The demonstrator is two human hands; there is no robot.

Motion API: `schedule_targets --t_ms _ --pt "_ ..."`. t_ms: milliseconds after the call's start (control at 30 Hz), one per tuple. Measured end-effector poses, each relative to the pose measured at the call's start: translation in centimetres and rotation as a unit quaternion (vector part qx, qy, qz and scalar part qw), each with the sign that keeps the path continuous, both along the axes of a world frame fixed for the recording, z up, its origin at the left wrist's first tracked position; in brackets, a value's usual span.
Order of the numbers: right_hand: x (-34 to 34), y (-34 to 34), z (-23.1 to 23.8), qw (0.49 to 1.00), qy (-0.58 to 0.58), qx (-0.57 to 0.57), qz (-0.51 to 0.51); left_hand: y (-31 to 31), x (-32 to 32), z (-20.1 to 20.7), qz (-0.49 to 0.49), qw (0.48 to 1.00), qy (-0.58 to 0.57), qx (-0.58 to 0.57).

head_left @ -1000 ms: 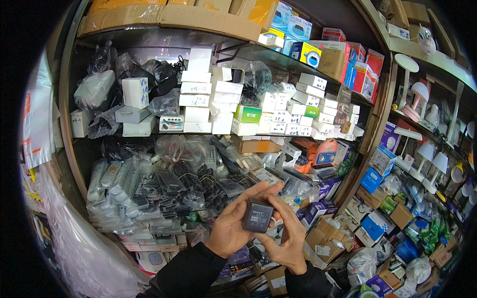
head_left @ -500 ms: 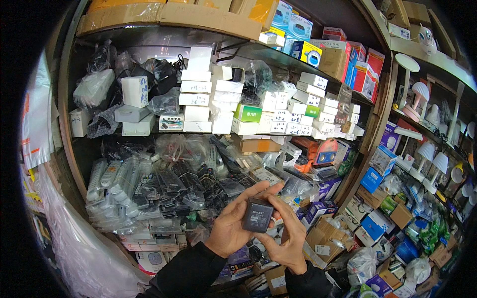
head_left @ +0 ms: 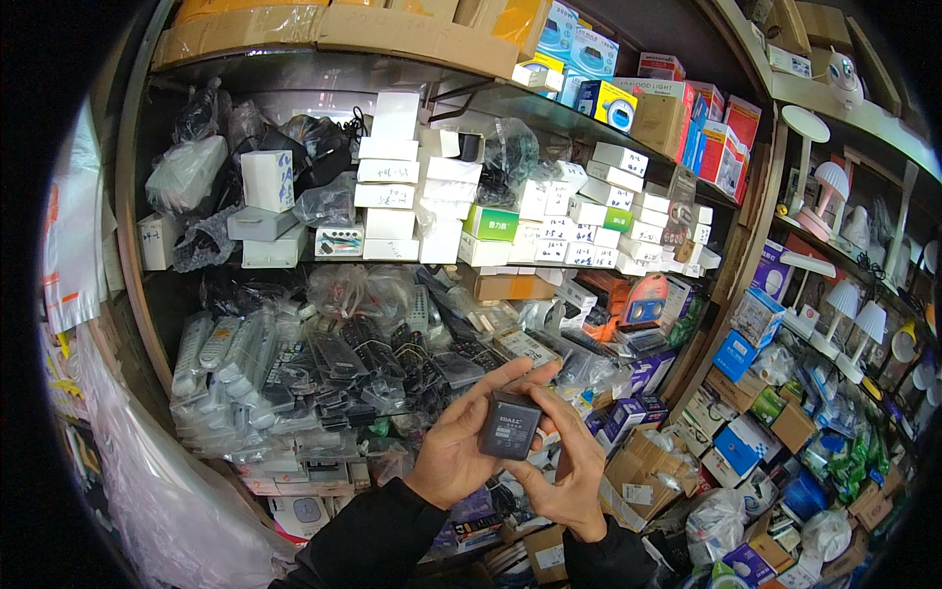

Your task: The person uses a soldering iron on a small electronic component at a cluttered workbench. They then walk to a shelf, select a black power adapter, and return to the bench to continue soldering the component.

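A small black power adapter (head_left: 509,426) with a square face and pale printing sits between my two hands, just in front of the shelves. My left hand (head_left: 446,457) is closed around its left side, with the thumb along the edge and the fingers partly hidden behind it. From the other side my right hand (head_left: 576,473) curls in, its fingertips at the adapter's right edge and its thumb near the lower corner. The printed face is turned up toward me. Both forearms wear black sleeves.
Bagged remote controls (head_left: 240,358) fill the shelf ahead. Stacked small white boxes (head_left: 389,196) stand above them, and cardboard boxes (head_left: 412,34) line the top. Table lamps (head_left: 841,299) stand on the right-hand shelves. Plastic sheeting (head_left: 162,491) hangs at the left.
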State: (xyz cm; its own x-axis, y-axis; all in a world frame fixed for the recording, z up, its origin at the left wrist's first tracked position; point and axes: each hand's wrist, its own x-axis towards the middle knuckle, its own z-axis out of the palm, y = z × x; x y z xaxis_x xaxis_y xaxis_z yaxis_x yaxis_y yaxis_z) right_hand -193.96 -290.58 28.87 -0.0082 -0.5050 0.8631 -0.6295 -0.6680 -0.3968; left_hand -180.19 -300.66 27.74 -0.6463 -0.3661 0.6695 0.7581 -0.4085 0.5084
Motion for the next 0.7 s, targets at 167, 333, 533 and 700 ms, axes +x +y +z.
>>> schedule_targets --t_ms 167,333,533,700 --pt "-0.1 0.0 -0.1 1.0 -0.008 -0.001 0.013 0.1 0.0 -0.1 0.002 1.0 -0.002 0.003" --pt "-0.1 0.1 -0.1 1.0 -0.011 -0.002 0.015 0.7 -0.1 0.1 0.018 0.999 -0.007 0.033" --pt "-0.1 0.1 -0.2 1.0 -0.009 -0.004 0.014 0.9 0.0 0.3 0.024 0.999 -0.008 0.036" --pt "0.0 0.2 -0.2 1.0 -0.007 -0.005 0.009 1.0 0.1 0.3 0.027 0.999 -0.008 0.035"
